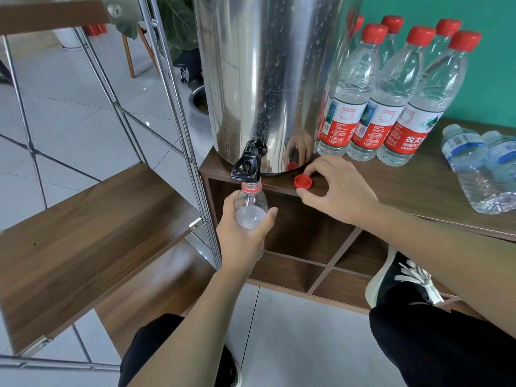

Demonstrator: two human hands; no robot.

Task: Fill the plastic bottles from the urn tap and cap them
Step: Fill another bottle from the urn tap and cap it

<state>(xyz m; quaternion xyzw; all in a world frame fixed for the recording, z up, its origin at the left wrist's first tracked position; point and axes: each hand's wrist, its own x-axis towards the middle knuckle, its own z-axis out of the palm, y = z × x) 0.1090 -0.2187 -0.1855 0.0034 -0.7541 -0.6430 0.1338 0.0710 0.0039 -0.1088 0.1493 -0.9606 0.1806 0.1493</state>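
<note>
Teal wall (497, 12) fills the upper right of the frame behind a wooden bench (413, 191) with open cubbyholes beneath. On the bench stands a steel urn (265, 79), its black tap (247, 166) overhanging the bench's front edge at centre. Right of the urn, a cluster of capped bottles (391, 101) with red labels stands upright, close together and near the urn's side. At the far right edge, two clear bottles with blue labels (480, 169) lie on their sides.

The left hand (245, 233) grips an open bottle (251, 202) directly under the tap, fingers (272, 212) curled round its body; the mouth sits just below the spout, perhaps touching it, though the angle makes that hard to judge. The right hand (337, 188) hovers at a red cap (303, 182) lying open side up on the bench edge just right of the tap; thumb and forefinger bracket it, and whether they pinch it I cannot tell.

A metal-framed shelf unit (92, 219) crowds the left of the frame.
</note>
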